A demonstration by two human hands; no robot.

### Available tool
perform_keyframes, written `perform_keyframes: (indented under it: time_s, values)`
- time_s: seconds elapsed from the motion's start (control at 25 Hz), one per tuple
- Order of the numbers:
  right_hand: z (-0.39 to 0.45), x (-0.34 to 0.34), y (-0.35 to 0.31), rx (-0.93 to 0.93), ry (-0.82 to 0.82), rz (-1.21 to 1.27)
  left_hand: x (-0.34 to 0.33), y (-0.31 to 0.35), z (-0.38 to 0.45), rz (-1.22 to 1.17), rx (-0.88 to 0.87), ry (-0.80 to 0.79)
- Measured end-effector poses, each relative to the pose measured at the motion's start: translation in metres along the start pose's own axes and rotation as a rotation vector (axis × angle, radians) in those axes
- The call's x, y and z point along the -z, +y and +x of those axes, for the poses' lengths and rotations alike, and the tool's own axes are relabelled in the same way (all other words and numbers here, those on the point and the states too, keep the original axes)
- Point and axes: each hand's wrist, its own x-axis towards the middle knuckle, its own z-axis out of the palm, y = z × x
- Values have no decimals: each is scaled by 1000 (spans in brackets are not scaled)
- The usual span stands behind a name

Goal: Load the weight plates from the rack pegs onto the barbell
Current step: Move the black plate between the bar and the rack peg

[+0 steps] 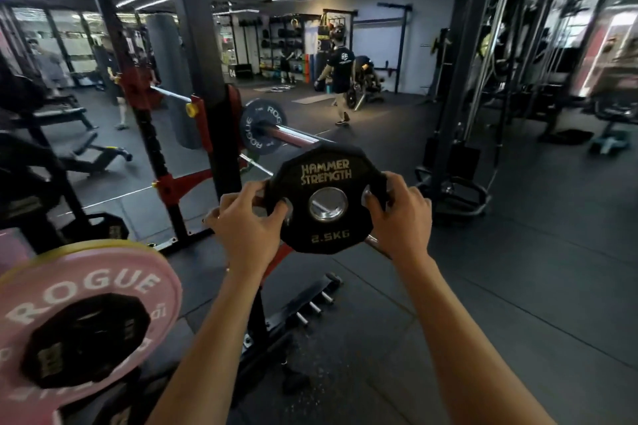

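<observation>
Rack plate: one pink plate [86, 314] marked "ROGUE", near my left.
My hands: left hand [247, 217] and right hand [397, 209] grip one black plate [326, 198], "HAMMER STRENGTH", "2.5KG", fingers curled over its edges.
Barbell [293, 135]: beyond, carrying one "ROGUE" plate [262, 129].

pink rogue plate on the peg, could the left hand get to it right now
Probably not yet: the left hand grips the 2.5kg plate together with the right hand. The pink plate sits beside the left forearm, nothing between them.

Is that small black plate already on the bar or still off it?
Off. Both hands, left and right, hold the 2.5 kg plate before the barbell sleeve; floor shows through its hole.
</observation>
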Motion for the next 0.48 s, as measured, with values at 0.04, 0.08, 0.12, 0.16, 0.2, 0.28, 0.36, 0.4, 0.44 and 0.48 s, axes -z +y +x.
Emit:
perform_keyframes:
  time_s: [0.04, 0.08, 0.12, 0.16, 0.2, 0.28, 0.36, 0.4, 0.44, 0.48]
  values:
    - [11, -4, 12, -7, -6, -13, -19, 1, 5, -23, 18, -23]
    - [22, -10, 23, -10, -14, -27, -37, 1, 11, -37, 35, -40]
    - [34, -16, 34, -9, -20, -40, -54, 1, 17, -45, 47, -52]
    - [44, -22, 43, -13, -25, -49, -69, -1, 23, -47, 53, -63]
    - [55, -29, 53, -16, -26, -53, -85, -3, 29, -52, 52, -70]
    - [74, -44, 68, -16, -26, -60, -111, -6, 43, -71, 40, -79]
    - [91, -57, 81, -18, -33, -62, -132, -8, 53, -80, 47, -93]
    - [98, -62, 87, -16, -39, -54, -140, -10, 57, -58, 53, -93]
    - [104, -67, 92, -10, -48, -45, -146, -10, 60, -33, 62, -88]
    - [110, -72, 96, -5, -62, -37, -152, -11, 63, -19, 72, -84]
